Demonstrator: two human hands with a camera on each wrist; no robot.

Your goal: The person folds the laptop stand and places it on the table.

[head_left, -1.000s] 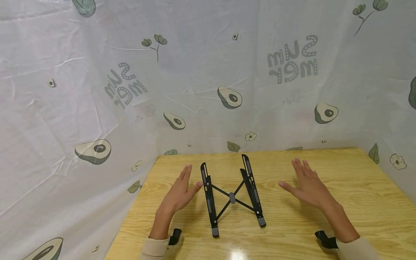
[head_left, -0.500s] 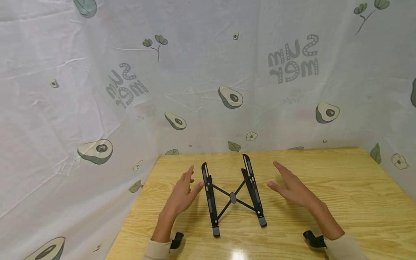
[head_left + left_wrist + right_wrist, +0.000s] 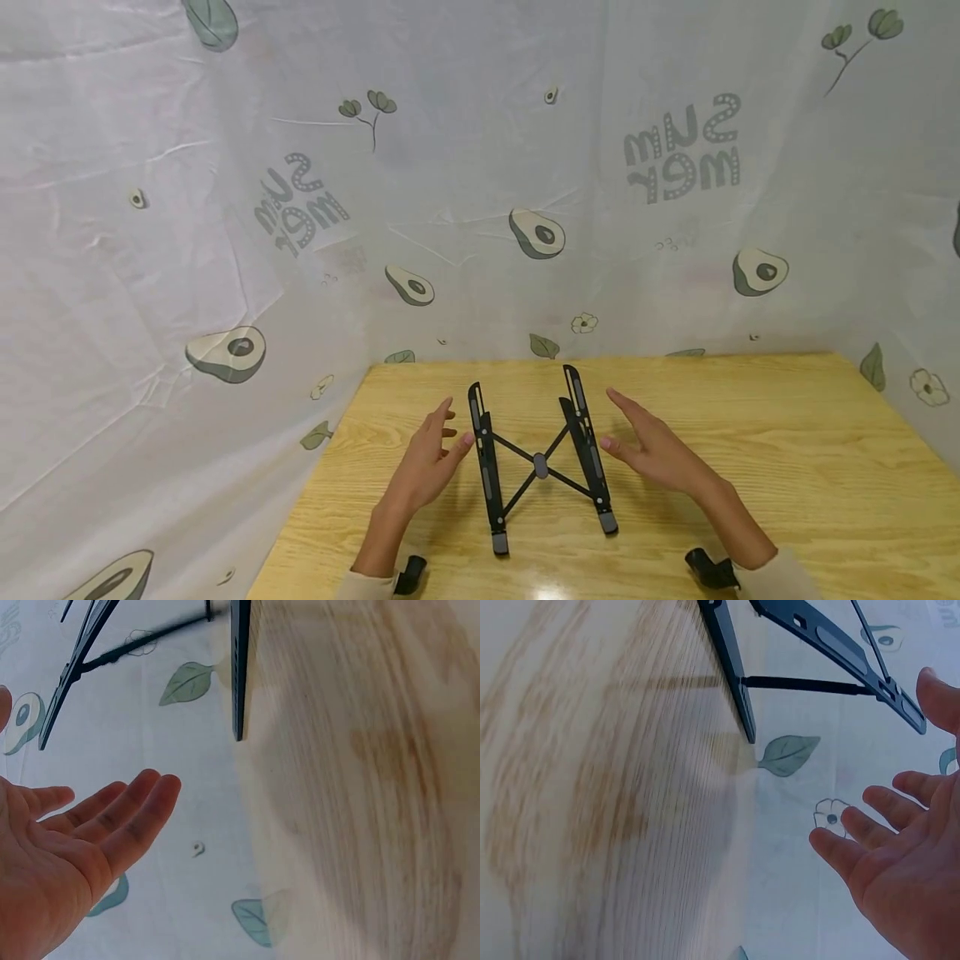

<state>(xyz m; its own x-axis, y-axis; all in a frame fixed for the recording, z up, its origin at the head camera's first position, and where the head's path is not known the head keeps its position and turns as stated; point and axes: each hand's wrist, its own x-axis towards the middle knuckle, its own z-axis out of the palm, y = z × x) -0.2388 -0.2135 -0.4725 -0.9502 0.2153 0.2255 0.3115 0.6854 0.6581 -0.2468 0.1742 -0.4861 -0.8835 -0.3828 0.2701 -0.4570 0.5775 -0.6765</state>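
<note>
A black folding laptop stand (image 3: 541,465) stands unfolded on the wooden table, its two side rails joined by crossed bars with a grey hub. My left hand (image 3: 423,458) is held just left of the left rail, fingers extended, thumb tip close by the rail in the head view. On the other side my right hand (image 3: 660,446) hovers a short way from the right rail, palm turned inward and fingers extended. Both wrist views show gaps between the fingers and the stand (image 3: 238,675). Neither hand holds anything.
The light wooden table (image 3: 750,417) reaches back to a pale curtain (image 3: 465,167) printed with avocados, leaves and mirrored lettering, which also hangs along the left and right sides. Black wrist mounts (image 3: 708,568) project inward from both sleeves.
My right hand has moved left, closer to the stand's right rail. The left hand has barely shifted. The stand stays in place, while the whole head view has tilted slightly.
</note>
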